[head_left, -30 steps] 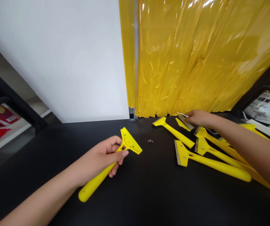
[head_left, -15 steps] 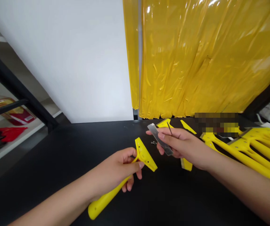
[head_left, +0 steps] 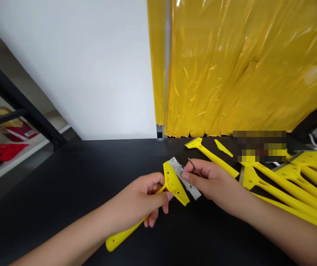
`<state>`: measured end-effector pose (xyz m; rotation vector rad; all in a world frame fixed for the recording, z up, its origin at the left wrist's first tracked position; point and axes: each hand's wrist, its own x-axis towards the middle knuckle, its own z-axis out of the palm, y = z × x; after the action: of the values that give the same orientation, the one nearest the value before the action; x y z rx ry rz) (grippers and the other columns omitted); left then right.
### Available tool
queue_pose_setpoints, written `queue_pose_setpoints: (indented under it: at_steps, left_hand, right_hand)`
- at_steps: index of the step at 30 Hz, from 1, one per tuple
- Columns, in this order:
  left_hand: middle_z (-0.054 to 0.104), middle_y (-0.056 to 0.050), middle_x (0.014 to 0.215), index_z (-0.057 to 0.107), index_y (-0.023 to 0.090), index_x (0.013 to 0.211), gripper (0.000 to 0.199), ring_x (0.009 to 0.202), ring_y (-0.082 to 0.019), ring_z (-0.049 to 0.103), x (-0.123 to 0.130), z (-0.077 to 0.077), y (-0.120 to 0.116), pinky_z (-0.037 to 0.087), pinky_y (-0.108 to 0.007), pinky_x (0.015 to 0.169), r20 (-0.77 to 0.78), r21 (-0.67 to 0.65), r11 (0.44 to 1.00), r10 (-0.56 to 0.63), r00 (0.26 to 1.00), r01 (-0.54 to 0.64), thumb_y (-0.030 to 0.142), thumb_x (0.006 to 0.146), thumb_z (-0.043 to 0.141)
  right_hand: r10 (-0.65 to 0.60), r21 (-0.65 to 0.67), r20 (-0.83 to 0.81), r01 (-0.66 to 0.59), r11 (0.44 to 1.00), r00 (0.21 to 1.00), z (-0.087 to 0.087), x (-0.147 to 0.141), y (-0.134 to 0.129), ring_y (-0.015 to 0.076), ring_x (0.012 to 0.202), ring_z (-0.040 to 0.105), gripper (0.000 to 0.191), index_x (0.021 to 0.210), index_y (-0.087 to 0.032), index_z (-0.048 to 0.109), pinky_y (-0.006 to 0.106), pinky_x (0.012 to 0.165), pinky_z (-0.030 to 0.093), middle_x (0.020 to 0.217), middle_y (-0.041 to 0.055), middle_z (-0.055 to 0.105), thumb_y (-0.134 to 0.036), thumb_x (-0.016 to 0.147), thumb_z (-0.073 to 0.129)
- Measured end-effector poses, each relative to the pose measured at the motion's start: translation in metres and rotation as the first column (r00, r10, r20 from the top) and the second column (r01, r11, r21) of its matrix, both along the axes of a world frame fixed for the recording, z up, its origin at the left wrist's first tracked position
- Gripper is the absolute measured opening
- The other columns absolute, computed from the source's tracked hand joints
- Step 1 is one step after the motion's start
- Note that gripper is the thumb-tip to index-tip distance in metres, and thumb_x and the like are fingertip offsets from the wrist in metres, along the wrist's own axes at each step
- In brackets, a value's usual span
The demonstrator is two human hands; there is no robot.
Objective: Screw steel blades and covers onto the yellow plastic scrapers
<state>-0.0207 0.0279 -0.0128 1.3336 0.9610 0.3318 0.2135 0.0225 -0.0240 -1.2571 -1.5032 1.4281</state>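
My left hand [head_left: 144,197] is closed around a yellow plastic scraper [head_left: 175,184] near its neck, with the handle running down towards me. Small holes show in its wide, bladeless head. The thumb and fingers of my right hand [head_left: 210,179] pinch a flat grey metal blade [head_left: 192,190]. This blade lies alongside the edge of the scraper head; whether they touch, I cannot tell. A thin dark metal rod [head_left: 193,165] also sticks out from between my right fingers.
Behind my right hand lies a bladed yellow scraper [head_left: 210,158] with a small yellow strip [head_left: 223,148] nearby. Several more scrapers [head_left: 299,171] are piled on the black table [head_left: 92,173] at right. A yellow plastic curtain [head_left: 230,74] and white panel [head_left: 105,74] stand behind. Shelves with a bottle [head_left: 17,127] are left.
My right hand has brought the blade down and left to the scraper head, turning its flat face more into view. My left hand has barely moved. The view has shifted slightly.
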Motion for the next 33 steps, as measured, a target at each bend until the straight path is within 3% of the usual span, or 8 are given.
queue_pose_setpoints:
  at_steps: [4, 10, 19, 25, 33]
  left_hand:
    - [0.068, 0.003, 0.084, 0.058, 0.02, 0.099, 0.027, 0.045, -0.004, 0.056, 0.0, 0.0, -0.005, 0.043, -0.014, 0.041, -0.013, 0.0, 0.999, 0.034, 0.999, -0.034, 0.046, 0.101, 0.061]
    - [0.07, 0.002, 0.089, 0.062, 0.02, 0.101, 0.027, 0.05, -0.006, 0.06, 0.003, -0.005, -0.012, 0.041, -0.014, 0.041, 0.047, 0.022, 0.996, 0.082, 0.996, -0.083, 0.047, 0.101, 0.062]
    - [0.069, 0.001, 0.09, 0.063, 0.02, 0.103, 0.031, 0.049, -0.005, 0.054, 0.006, -0.001, -0.017, 0.041, -0.014, 0.042, 0.005, 0.04, 0.996, 0.079, 0.997, -0.079, 0.051, 0.1, 0.061]
    - [0.067, 0.001, 0.091, 0.064, 0.021, 0.102, 0.035, 0.049, -0.005, 0.056, 0.009, -0.001, -0.019, 0.041, -0.014, 0.039, 0.0, 0.068, 0.992, 0.102, 0.995, -0.102, 0.056, 0.097, 0.063]
    - [0.06, 0.005, 0.069, 0.06, 0.021, 0.094, 0.045, 0.044, -0.008, 0.052, 0.007, 0.004, -0.019, 0.043, -0.015, 0.035, -0.11, 0.0, 0.997, 0.074, 0.991, -0.075, 0.066, 0.096, 0.061]
  right_hand:
    - [-0.022, 0.085, 0.092, 0.014, 0.996, 0.996, -0.003, -0.003, -0.006, 0.0113, 0.064, 0.036, 0.032, 0.078, -0.021, 0.058, 0.026, 0.057, 0.03, 0.07, -0.0055, 0.046, -0.047, 0.094, 0.069]
    - [-0.038, 0.024, 0.085, 0.037, 0.999, 0.996, -0.007, -0.007, -0.011, 0.013, 0.065, 0.042, 0.037, 0.078, -0.021, 0.058, 0.027, 0.059, 0.035, 0.071, -0.0034, 0.051, -0.053, 0.091, 0.07]
    - [0.021, 0.119, 0.127, -0.036, 0.992, 0.992, -0.008, -0.012, -0.014, 0.014, 0.067, 0.044, 0.037, 0.079, -0.021, 0.062, 0.027, 0.059, 0.038, 0.072, -0.0015, 0.051, -0.054, 0.098, 0.061]
    - [-0.03, 0.184, 0.125, 0.007, 0.983, 0.992, -0.008, -0.013, -0.019, 0.013, 0.063, 0.042, 0.036, 0.074, -0.022, 0.054, 0.026, 0.056, 0.034, 0.067, -0.0036, 0.046, -0.048, 0.099, 0.062]
    - [0.058, 0.039, -0.02, -0.057, 0.998, 0.998, -0.006, -0.015, -0.019, 0.0127, 0.067, 0.039, 0.035, 0.071, -0.021, 0.056, 0.027, 0.06, 0.033, 0.07, -0.0032, 0.049, -0.044, 0.092, 0.071]
